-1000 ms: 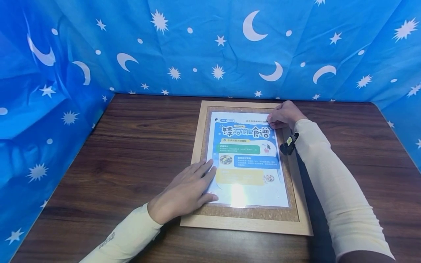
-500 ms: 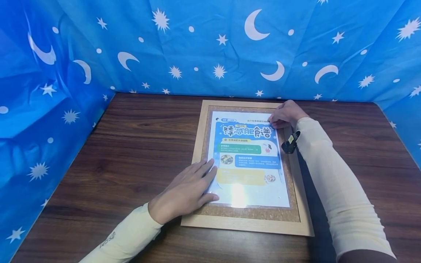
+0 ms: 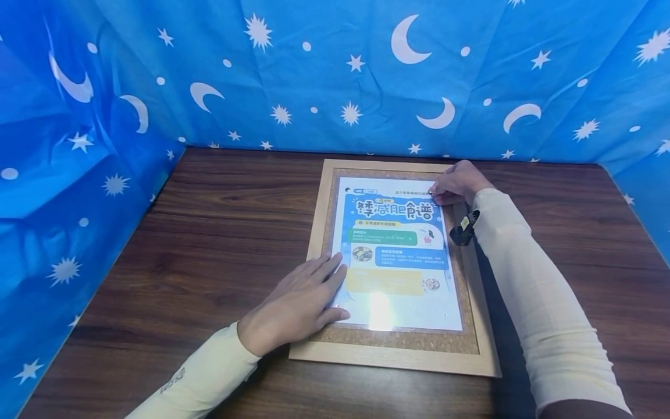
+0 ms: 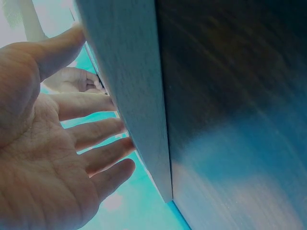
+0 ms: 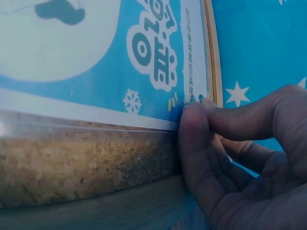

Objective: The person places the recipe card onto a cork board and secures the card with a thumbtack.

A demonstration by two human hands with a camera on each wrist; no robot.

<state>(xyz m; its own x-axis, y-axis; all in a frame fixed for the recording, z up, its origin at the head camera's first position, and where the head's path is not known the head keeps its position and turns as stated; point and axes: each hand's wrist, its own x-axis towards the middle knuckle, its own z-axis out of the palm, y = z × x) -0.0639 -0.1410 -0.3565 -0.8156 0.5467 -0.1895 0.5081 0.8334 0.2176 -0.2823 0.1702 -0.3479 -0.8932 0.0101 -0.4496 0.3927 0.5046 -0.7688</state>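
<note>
A laminated poster (image 3: 398, 308) with blue, green and yellow panels lies on a wood-framed cork board (image 3: 398, 339). My left hand (image 3: 295, 302) rests along the poster's lower left edge, fingers straight, thumb on the sheet. The left wrist view shows its palm and spread fingers beside the frame. At the poster's top right corner my right hand (image 3: 460, 181) pinches a small dark push pin (image 5: 201, 98) between thumb and forefinger. The pin is mostly hidden by the fingertips. Another dark pin (image 3: 348, 190) sits at the top left corner.
The board lies on a dark wood-grain table (image 3: 220, 233), its far end near the table's back edge. A blue cloth (image 3: 335, 70) with white moons and stars hangs behind and at the sides. A black strap device (image 3: 464, 228) is on the right wrist.
The head view has shifted very slightly. Both hands keep their places on the poster, the right still pinching the push pin at the corner.
</note>
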